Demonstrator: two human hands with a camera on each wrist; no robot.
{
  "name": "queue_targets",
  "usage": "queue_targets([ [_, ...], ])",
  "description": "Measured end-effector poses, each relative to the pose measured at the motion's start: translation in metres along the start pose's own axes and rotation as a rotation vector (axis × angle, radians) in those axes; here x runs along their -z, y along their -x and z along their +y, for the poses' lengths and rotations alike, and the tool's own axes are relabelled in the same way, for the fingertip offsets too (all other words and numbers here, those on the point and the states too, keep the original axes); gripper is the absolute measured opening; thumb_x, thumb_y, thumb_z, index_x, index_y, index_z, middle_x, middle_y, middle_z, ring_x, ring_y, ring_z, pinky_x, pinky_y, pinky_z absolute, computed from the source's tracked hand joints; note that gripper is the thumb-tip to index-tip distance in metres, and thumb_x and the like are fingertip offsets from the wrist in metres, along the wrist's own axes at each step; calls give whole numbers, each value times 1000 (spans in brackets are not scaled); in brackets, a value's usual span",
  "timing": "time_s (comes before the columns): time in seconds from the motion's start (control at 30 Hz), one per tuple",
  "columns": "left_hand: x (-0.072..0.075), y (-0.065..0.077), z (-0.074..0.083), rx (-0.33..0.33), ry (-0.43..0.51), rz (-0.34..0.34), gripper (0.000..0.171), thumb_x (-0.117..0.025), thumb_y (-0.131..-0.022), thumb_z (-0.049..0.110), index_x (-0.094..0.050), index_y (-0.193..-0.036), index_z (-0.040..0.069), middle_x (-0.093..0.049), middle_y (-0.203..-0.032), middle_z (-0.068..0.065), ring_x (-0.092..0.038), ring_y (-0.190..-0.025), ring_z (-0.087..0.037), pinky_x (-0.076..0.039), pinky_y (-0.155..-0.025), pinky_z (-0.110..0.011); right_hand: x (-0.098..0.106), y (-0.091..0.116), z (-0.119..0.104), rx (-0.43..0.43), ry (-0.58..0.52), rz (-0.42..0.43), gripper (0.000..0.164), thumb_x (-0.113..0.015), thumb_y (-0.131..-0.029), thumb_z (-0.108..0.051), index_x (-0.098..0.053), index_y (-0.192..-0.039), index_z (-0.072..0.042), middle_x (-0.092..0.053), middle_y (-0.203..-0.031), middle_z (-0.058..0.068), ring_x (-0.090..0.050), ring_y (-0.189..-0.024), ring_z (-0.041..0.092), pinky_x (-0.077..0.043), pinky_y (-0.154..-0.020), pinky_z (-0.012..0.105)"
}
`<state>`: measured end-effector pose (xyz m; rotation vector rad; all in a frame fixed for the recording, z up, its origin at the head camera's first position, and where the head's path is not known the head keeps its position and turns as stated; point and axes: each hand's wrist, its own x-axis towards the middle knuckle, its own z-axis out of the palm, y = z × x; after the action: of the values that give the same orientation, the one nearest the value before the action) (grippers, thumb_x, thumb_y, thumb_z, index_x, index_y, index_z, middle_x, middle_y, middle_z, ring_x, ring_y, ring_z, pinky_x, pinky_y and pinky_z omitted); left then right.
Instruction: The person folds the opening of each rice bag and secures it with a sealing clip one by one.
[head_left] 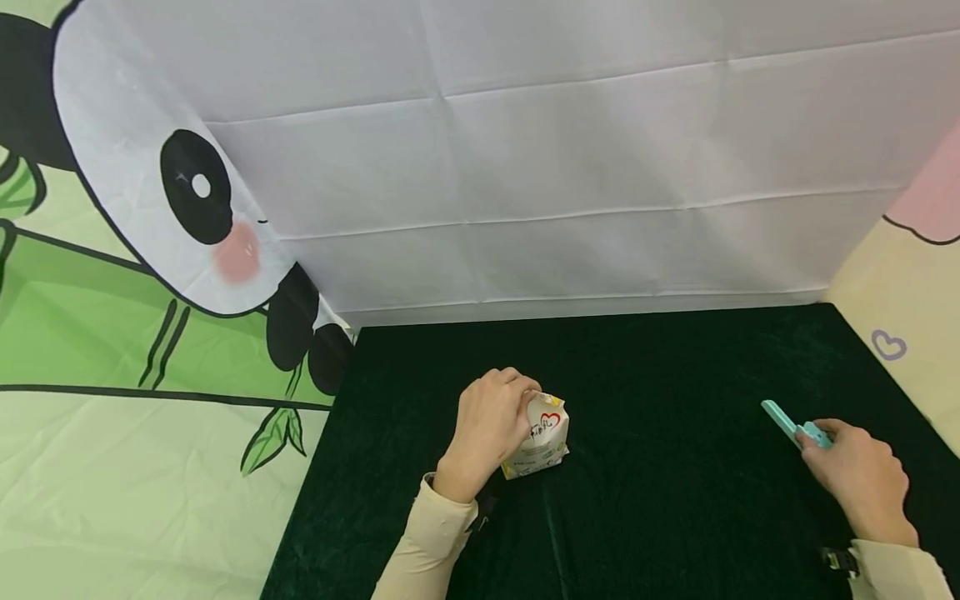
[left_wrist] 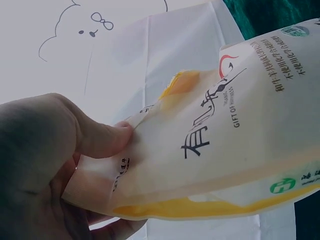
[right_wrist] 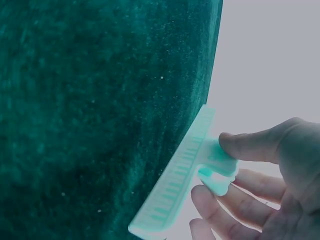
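In the head view my left hand [head_left: 491,421] grips the top of a white printed food bag [head_left: 542,437] near the middle of the dark green table. The left wrist view shows the thumb pressed on one end of the bag [left_wrist: 240,120], which has yellow trim and a red heart outline partly in sight. Over at the right, my right hand [head_left: 862,479] holds a turquoise bag clip [head_left: 782,421] by its short tab. Seen from the right wrist, the thumb and fingers pinch that tab, and the long ridged bar of the clip [right_wrist: 172,180] points away from the palm.
Dark green cloth covers the table [head_left: 660,367]. Behind it hangs a creased white sheet [head_left: 562,167]. A panda-print cloth [head_left: 112,250] lies along the left side, and a cream and pink cloth [head_left: 900,292] borders the right edge.
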<state>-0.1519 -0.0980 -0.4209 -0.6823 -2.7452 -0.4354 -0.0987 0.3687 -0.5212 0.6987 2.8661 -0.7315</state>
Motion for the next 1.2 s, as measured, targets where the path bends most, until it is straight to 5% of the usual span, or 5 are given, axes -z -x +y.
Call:
queue_targets([
  [0.33,2,-1,-1,16,18,39,12,-71,-103,23,-81,-107,17,-81,-100,3,-65,-78,-14,-56,-72,-29,11,1,-10,6,-14,39,60,-60,-105,-36,-52,-142,10,-57,-108,35,-51,-77,34,-40,-62,41],
  [0.7,7,0,0,66,80,31,15,-70,-101,25,-82,-105,18,-81,-92,2,-57,-68,-11,-44,-61,-21,24,5,-21,68,-21,102,59,-60,-106,-36,-54,-141,11,-58,-105,34,-51,-76,34,-37,-62,41],
  [0.93,10,3,1,131,216,20,16,-69,-103,23,-82,-107,15,-83,-103,-3,-69,-80,-16,-55,-69,-28,27,9,-25,88,-22,120,58,-61,-106,-38,-56,-139,9,-59,-95,29,-50,-75,33,-37,-62,40],
  [1.2,10,5,-1,131,252,20,15,-68,-104,18,-81,-108,14,-82,-104,-2,-71,-88,-18,-58,-76,-33,34,14,-30,93,-39,158,58,-63,-106,-39,-59,-137,10,-64,-107,38,-58,-84,42,-38,-65,41],
])
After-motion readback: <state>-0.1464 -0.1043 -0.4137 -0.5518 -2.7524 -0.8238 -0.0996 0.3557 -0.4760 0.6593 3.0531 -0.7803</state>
